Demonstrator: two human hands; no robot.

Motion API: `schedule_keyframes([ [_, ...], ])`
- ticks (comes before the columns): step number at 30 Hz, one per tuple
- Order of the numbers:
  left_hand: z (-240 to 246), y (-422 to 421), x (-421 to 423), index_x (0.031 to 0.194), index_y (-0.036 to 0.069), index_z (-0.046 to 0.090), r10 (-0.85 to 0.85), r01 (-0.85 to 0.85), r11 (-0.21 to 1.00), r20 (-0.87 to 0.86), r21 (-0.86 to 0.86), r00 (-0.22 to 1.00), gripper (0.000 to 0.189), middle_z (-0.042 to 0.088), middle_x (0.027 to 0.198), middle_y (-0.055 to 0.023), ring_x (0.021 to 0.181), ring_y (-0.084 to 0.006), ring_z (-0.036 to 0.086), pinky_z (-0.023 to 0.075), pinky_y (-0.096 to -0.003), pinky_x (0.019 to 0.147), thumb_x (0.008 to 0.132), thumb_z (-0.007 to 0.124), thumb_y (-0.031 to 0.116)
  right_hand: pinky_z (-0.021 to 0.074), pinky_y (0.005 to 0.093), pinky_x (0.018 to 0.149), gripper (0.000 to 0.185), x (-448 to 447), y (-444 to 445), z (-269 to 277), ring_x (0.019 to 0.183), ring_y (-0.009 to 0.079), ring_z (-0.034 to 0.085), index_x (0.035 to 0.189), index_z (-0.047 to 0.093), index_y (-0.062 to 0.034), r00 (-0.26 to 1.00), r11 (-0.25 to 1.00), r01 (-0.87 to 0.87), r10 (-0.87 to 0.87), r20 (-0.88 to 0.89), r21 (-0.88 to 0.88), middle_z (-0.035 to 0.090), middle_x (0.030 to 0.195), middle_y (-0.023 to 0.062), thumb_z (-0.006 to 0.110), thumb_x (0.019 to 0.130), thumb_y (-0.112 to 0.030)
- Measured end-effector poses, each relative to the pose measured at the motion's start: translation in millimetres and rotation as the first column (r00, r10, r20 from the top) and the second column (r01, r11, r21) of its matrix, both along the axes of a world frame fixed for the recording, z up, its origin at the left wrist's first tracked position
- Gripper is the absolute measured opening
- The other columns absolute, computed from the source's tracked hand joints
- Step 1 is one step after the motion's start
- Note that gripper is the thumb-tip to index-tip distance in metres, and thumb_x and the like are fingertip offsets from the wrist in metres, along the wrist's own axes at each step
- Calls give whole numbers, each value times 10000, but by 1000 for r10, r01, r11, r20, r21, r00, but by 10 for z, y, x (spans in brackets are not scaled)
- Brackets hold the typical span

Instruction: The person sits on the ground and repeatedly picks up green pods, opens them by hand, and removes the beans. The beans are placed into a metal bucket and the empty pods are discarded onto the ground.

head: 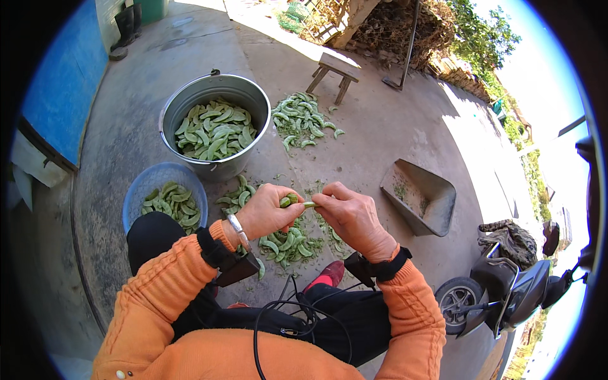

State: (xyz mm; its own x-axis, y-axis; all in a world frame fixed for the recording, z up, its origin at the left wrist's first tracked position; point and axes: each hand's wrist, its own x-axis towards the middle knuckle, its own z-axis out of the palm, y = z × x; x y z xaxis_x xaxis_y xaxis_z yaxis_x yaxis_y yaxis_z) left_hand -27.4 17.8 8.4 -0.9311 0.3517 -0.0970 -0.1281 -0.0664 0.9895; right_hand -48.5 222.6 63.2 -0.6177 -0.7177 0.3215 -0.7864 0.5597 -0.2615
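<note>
Several green bean pods (290, 199) are gripped in my left hand (268, 211), which wears a silver bracelet at the wrist. One pod (309, 204) spans the gap between both hands, pinched at its other end by the fingers of my right hand (349, 216). Below the hands, a loose pile of flat green pods (287, 244) lies on the concrete with small scraps around it. Beyond my left hand stands a metal bucket (237, 166) holding many pods. A blue plastic basket (135, 190) with more pods sits beside my left knee.
Another pile of pods (301, 114) lies near a small wooden stool (338, 66). A metal dustpan (422, 199) with debris rests at the right. Farther right is a parked scooter (498, 289); a long-handled hoe (408, 52) stands at the back. Black cables (304, 308) cross my lap.
</note>
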Motion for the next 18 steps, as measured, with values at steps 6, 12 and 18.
schedule_keyframes([
  [6,-90,-33,-7,864,-53,664,-42,42,999,88,2,995,177,615,630,-17,525,-67,566,459,-231,473,852,609,114,517,336,630,208,-1,22,-76,734,262,634,976,650,-51,994,996,-76,79,76,-39,600,893,81,711,779,-30],
  [12,-108,-20,26,863,-35,661,1,-21,994,182,104,983,158,598,603,-27,501,-82,557,458,-229,472,847,597,108,515,310,640,220,-19,36,-194,733,244,635,994,673,-33,975,985,-61,93,202,-159,605,905,92,717,780,-5],
  [18,-42,-8,1,883,-12,641,69,-106,981,216,164,974,128,602,605,-34,496,-96,549,456,-230,479,867,570,92,489,231,589,190,-26,43,-270,692,103,611,1017,683,-8,906,934,119,36,422,-336,608,920,48,707,829,-15],
])
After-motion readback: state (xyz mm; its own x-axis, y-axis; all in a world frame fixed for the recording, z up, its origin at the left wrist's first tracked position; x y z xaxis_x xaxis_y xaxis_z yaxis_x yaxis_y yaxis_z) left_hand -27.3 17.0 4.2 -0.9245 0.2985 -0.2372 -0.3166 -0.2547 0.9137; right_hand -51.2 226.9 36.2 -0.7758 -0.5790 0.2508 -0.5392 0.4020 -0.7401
